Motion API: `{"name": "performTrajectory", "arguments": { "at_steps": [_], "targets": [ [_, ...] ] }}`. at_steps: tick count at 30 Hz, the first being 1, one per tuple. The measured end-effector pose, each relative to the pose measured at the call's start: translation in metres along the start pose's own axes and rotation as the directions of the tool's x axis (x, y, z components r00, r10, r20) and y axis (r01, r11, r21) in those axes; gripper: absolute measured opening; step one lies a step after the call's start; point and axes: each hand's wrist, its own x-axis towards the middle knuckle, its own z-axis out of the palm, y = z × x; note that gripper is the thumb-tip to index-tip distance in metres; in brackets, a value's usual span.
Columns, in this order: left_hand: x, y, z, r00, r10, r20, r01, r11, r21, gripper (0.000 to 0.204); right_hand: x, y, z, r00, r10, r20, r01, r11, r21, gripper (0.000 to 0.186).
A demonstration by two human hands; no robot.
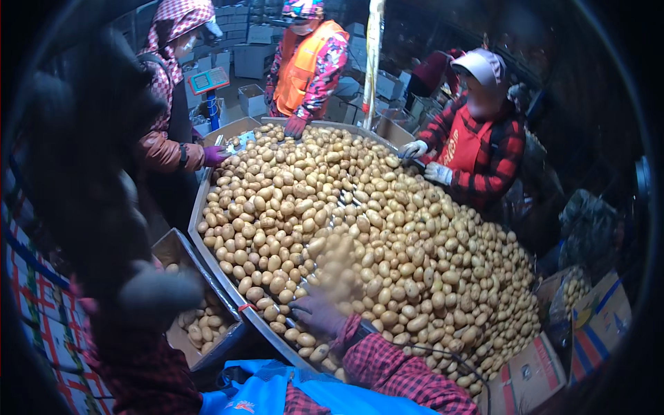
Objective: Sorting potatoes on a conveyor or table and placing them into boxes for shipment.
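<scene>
Rimmed table (273, 337), heaped potatoes (429, 277), gloved right hand (319, 313) among them, fingers' closure unclear

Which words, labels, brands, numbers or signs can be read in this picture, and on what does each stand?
Nothing legible to quote.
Red apron: pale lettering, too blurred.
Scale display: markings too small.
Red-striped cardboard box: print too small.
Blue garment at the lower edge: small mark, too blurred.

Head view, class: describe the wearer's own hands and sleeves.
The right hand wears what looks like a dull purple glove; its sleeve is pinkish-red and black checked, with a dark band near the wrist. The left sleeve looks checked too, but darker; the left hand cannot be distinguished.
</scene>
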Motion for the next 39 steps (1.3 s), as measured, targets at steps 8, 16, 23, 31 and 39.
{"name": "performTrajectory", "arguments": {
  "at_steps": [8, 16, 23, 31, 39],
  "targets": [
    [-0.25, -0.117, 0.018, 0.694, -0.719, -0.025, 0.636, 0.597, 0.488, 0.073, -0.046, -0.059, 0.012, 0.967, -0.137, -0.213, 0.068, 0.95, -0.303, 0.049],
    [-0.37, -0.09, 0.098, 0.454, -0.89, 0.049, 0.386, 0.246, 0.889, 0.059, -0.089, -0.037, -0.063, 0.925, 0.12, -0.361, -0.213, 0.95, -0.229, 0.051],
    [-0.37, -0.084, 0.105, 0.55, -0.835, -0.023, 0.508, 0.313, 0.802, 0.053, -0.022, 0.033, -0.056, 0.931, 0.247, -0.27, -0.351, 0.811, -0.467, 0.075],
    [-0.359, -0.086, 0.112, 0.548, -0.836, 0.022, 0.51, 0.355, 0.784, 0.05, 0.12, 0.015, -0.008, 0.93, 0.088, -0.357, -0.291, 0.772, -0.565, 0.071],
    [-0.366, -0.082, 0.099, 0.567, -0.824, -0.014, 0.52, 0.344, 0.782, 0.056, -0.074, -0.049, -0.026, 0.973, 0.039, -0.228, -0.018, 0.996, 0.092, 0.055]
  ]
}}
